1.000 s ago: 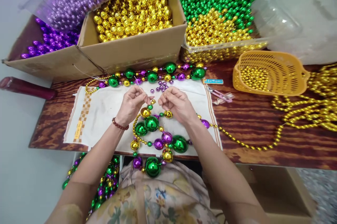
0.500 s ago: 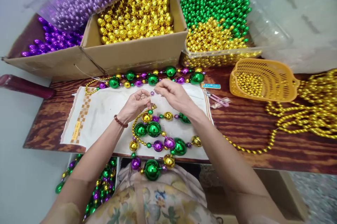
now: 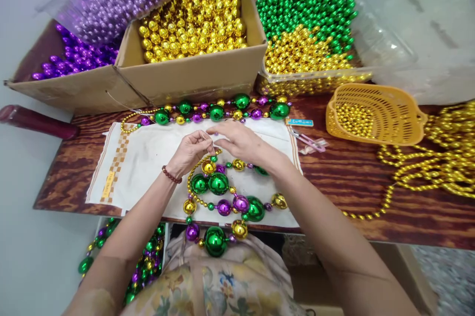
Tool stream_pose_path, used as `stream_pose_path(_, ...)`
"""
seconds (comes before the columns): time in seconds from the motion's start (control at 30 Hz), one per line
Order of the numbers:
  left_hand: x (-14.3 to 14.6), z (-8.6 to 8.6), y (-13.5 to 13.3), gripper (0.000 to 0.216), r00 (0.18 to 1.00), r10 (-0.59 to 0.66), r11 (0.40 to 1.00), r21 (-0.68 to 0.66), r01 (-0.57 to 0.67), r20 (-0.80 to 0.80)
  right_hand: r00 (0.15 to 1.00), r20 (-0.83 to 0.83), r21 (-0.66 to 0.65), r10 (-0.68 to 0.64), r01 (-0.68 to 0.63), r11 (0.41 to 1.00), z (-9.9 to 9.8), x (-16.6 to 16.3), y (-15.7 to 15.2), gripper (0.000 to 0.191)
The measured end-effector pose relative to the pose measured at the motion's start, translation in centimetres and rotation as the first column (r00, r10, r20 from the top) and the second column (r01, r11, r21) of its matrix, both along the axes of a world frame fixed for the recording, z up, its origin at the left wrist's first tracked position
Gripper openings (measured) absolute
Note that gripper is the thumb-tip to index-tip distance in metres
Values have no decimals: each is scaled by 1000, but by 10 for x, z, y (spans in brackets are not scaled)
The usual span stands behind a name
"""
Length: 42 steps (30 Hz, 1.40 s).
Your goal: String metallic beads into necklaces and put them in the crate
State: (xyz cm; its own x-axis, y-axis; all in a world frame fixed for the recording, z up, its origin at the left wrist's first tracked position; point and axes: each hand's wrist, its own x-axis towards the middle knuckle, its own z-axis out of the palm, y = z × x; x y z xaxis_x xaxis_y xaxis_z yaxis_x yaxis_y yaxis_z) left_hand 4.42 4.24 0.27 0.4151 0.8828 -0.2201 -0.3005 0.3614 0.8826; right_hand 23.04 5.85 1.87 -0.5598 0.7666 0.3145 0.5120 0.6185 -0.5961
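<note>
My left hand (image 3: 192,150) is closed in a pinch on a thin pale thread (image 3: 210,139), whose end curves up past the fingertips. Facing it, my right hand (image 3: 241,143) has its fingers stretched out and its thumb apart, with nothing visibly gripped. A small light purple bead shows partly between the hands. Below them a bead necklace (image 3: 218,183) of large green, gold and purple beads lies in loops on the white cloth (image 3: 148,158). Its lower loop hangs over the table edge against my clothing.
Cardboard boxes (image 3: 185,71) of gold and purple beads stand at the back, beside a clear tub (image 3: 315,77) of green and gold ones. A finished-looking strand (image 3: 216,112) lies before them. Right are small scissors (image 3: 309,142), a yellow basket (image 3: 404,118) and gold bead strings (image 3: 445,153).
My right hand has opened its pinch and moved slightly down, its fingers now extended. The left hand keeps its pinch, and the thread end shows more clearly above it.
</note>
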Motion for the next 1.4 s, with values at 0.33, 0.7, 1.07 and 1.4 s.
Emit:
stream_pose_path(0.33,-7,11,3,30,989,-55,997,48,63,-137,994,92,-4,-58,59,998,4,15,-35,20)
stream_pose_path(0.7,-7,5,-6,29,953,147,932,359,-45,-263,861,-427,-669,-276,-96,737,-24,-6,-14,19)
stream_pose_path(1.07,6,-19,-13,13,821,481,740,645,-193,-306,775,-563,-695,-287,-255,672,-33,-15,-2,14)
stream_pose_path(1.4,6,-18,-15,16,859,480,775,544,-322,-176,829,-203,-288,-521,458,841,-27,13,-15,12)
